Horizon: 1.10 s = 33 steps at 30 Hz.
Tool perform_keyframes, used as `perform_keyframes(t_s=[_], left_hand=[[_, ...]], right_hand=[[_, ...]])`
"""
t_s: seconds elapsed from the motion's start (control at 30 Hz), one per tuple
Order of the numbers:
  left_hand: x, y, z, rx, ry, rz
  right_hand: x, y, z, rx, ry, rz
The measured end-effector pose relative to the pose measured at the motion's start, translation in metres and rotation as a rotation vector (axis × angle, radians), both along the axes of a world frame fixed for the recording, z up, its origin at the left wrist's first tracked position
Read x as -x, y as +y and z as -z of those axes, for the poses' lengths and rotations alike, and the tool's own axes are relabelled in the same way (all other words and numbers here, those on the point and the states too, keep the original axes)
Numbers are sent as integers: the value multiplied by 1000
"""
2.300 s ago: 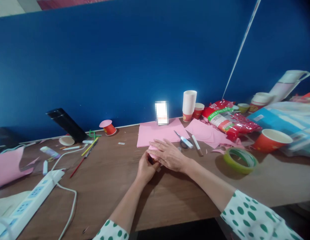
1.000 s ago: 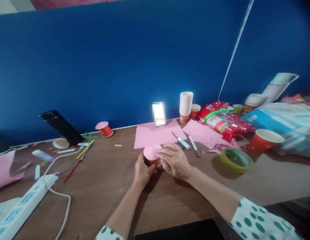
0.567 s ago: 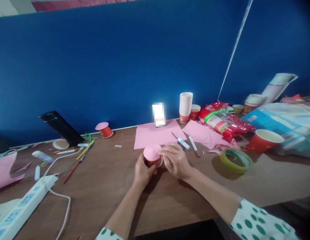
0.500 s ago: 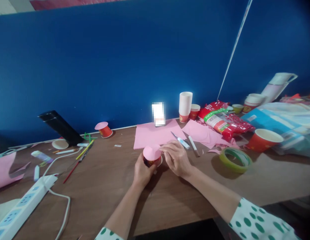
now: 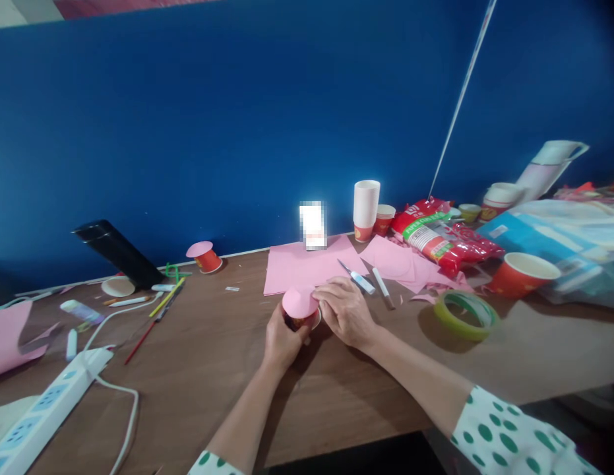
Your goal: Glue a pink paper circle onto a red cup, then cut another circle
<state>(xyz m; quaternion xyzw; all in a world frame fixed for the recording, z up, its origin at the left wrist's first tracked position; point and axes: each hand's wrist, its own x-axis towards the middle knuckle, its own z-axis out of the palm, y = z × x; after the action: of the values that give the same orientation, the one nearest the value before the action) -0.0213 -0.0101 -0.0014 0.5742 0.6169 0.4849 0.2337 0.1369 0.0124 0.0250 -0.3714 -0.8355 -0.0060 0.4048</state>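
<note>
An upturned red paper cup with a pink paper disc (image 5: 299,303) on its base stands on the brown table (image 5: 212,369), near the middle. My left hand (image 5: 281,343) is wrapped round the cup's side from below. My right hand (image 5: 344,311) rests against the cup's right side, fingers curled, fingertips at the edge of the pink disc. A sheet of pink paper (image 5: 307,264) lies just behind the cup.
Scissors (image 5: 355,276) and a pen (image 5: 384,288) lie right of the pink sheet. A green tape roll (image 5: 465,315), red cup (image 5: 521,275), cup stack (image 5: 365,210) and red packets (image 5: 442,234) are to the right. Left: another pink-topped cup (image 5: 204,256), pencils (image 5: 163,300), power strip (image 5: 49,409).
My right hand, which lay flat over the cup's top, has slid off to its right side, uncovering the pink disc. My left hand still holds the cup.
</note>
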Motion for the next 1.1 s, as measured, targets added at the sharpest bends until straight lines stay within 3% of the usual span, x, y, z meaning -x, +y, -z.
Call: perform_keyframes(t_s=[0.27, 0.77, 0.97, 1.1], left_hand=[[-1, -1, -3, -9, 2, 1], [3, 1, 4, -5, -23, 35], [2, -3, 1, -5, -66, -7], [25, 3, -12, 8, -194, -46]], right_hand=[[0, 2, 0, 28, 7, 3], [2, -11, 3, -66, 3, -86], [-3, -10, 4, -26, 232, -146], [-7, -2, 11, 13, 315, -106]])
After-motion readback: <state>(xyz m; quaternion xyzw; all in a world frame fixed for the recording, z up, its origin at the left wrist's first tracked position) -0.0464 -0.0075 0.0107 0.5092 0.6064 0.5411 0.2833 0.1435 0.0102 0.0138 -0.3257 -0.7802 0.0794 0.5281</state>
